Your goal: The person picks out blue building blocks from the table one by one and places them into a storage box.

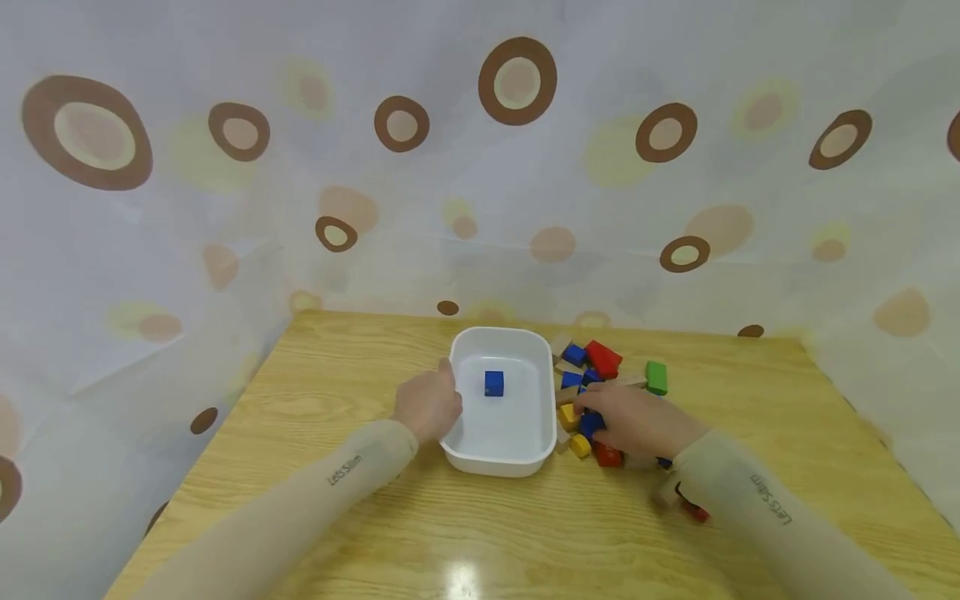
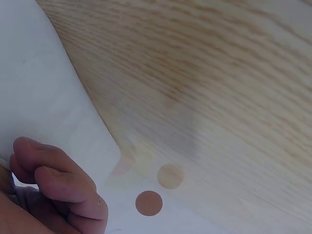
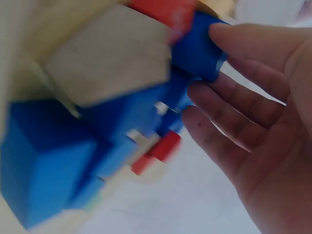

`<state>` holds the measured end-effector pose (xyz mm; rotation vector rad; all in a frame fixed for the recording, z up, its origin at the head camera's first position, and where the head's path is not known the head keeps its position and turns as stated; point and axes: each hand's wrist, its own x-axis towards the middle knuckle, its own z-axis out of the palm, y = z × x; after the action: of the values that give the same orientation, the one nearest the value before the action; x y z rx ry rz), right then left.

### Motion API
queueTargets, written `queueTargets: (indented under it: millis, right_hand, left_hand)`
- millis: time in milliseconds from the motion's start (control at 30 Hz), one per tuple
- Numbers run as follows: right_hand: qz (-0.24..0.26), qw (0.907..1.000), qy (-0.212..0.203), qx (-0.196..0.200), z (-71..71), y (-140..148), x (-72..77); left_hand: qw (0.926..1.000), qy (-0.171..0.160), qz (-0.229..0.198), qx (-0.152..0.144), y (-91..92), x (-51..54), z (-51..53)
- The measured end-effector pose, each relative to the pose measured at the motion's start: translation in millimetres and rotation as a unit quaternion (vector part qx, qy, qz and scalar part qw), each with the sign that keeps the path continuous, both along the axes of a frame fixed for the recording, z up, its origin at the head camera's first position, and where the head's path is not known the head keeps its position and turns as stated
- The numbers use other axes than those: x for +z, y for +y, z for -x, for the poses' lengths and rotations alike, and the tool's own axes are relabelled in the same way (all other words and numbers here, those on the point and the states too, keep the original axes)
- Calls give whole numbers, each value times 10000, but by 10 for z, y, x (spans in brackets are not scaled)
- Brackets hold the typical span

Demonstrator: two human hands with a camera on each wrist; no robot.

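Observation:
A white tray [image 1: 498, 462] holds one blue cube [image 1: 493, 383]. At its left rim is my left hand [image 1: 429, 404], gripping the edge; in the left wrist view the fingers of that hand [image 2: 61, 190] are curled by the tray's white wall [image 2: 53, 92]. Over the block pile right of the tray, my right hand [image 1: 643, 417] has its thumb and fingertips around a blue block [image 1: 590, 425]. The right wrist view shows the right hand [image 3: 263, 97] with fingertips against that blue block [image 3: 197, 48], beside a pale wooden block [image 3: 112, 58]; part of the grip is hidden.
Around the right hand lie a red block [image 1: 603, 359], a green block [image 1: 656, 377], a yellow block [image 1: 580, 445] and several blue and wooden ones. Another red piece [image 1: 696, 512] lies near the right sleeve. A patterned sheet [image 1: 450, 208] hangs behind the wooden table [image 1: 337, 533].

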<state>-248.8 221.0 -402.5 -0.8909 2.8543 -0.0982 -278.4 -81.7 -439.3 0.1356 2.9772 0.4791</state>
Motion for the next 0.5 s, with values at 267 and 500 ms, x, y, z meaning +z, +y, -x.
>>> queueTargets:
  millis: [267,500]
  right_hand:
    - [198,9987,369,286,71,-55,428]
    - [163,9990,367,202,277,-495,639]
  left_hand:
    - [9999,129,36,21,44,20,-40]
    - [9998,134,97,83,38,32,-57]
